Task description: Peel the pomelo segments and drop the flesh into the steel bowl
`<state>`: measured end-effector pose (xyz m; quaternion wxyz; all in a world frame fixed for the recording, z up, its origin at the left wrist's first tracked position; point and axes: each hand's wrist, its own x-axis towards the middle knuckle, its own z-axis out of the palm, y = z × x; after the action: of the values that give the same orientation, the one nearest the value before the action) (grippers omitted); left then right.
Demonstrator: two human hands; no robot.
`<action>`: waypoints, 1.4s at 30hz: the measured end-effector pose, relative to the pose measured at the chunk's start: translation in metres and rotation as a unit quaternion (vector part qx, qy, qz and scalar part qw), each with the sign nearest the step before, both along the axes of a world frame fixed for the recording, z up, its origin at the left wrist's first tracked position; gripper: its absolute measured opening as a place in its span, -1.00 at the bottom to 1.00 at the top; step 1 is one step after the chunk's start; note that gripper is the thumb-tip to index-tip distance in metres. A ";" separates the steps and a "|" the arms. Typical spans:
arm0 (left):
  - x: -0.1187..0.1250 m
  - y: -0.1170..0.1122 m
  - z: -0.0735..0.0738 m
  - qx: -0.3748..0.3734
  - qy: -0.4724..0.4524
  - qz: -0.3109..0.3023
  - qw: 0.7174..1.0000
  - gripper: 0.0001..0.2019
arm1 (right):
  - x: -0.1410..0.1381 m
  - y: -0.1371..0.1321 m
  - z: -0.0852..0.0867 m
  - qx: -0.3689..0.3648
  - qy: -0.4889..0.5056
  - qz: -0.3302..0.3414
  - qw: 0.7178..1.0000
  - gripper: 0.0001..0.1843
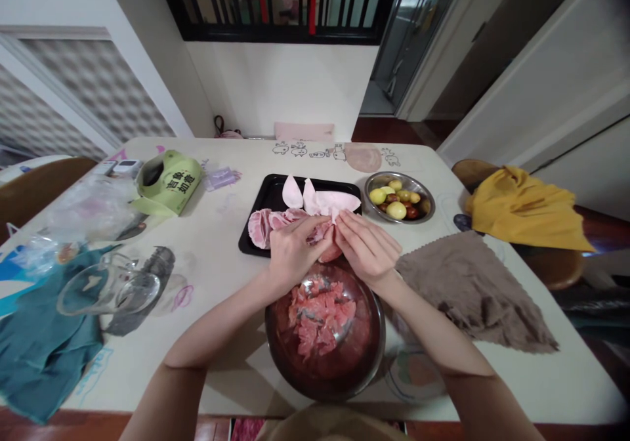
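My left hand [294, 247] and my right hand [368, 245] meet over the far rim of a metal bowl [322, 385]. Between their pinched fingers is a pink pomelo segment [331, 253], partly hidden by the fingers. Loose pink pomelo pulp [319, 323] lies in the bowl below. Just beyond my hands, a black tray [268, 197] bears white pieces of rind [339, 201] and pinkish pieces of pomelo skin [259, 228].
Right of the tray stands a steel bowl [431, 210] of yellow-green and brown fruit. A brown cloth [477, 290] lies to the right. At left are a glass pitcher [111, 290], a teal cloth [44, 349], a green visor-like item [170, 182] and plastic bags [88, 208].
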<state>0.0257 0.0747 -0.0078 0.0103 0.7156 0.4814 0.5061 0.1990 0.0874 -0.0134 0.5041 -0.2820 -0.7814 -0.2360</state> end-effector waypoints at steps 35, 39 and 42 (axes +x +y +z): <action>-0.002 0.002 -0.002 0.079 -0.009 -0.002 0.997 -0.81 | -0.011 -0.004 0.007 -0.046 0.035 -0.023 0.998 -0.57; -0.001 0.003 0.003 0.081 -0.004 0.012 0.997 -0.87 | -0.009 -0.003 0.005 -0.029 0.036 -0.034 0.998 -0.63; -0.001 0.003 0.006 0.068 -0.025 -0.008 0.997 -0.88 | -0.006 -0.001 0.004 -0.034 0.048 -0.018 0.998 -0.73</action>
<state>0.0250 0.0780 -0.0016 -0.0219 0.7056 0.4397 0.5552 0.1926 0.0869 -0.0095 0.5268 -0.3241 -0.7589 -0.2040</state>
